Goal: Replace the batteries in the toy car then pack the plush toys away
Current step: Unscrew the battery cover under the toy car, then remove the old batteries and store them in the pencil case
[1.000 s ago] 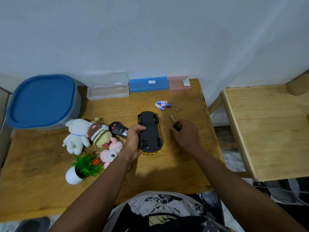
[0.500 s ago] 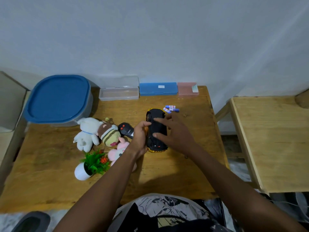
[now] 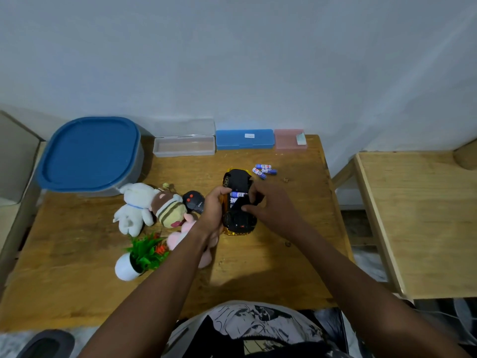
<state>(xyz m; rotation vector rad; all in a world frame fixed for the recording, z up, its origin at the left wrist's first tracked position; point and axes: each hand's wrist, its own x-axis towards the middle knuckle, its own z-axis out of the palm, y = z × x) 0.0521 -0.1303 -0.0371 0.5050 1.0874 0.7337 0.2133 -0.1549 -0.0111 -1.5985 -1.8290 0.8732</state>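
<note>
Upturned toy car lies mid-counter. The left hand grips its side and the right hand pinches its battery cover. Plush toys crowd nine o'clock; plain wood runs to the six o'clock edge.

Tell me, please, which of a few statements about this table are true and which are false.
The toy car is turned underside up. True.
The tub's blue lid is off. False: the lid sits on the tub.
Loose batteries lie on the table beyond the car. True.
The plush toys are packed away. False: the plush toys lie on the table beside the car.
The left hand holds the car. True.
</note>
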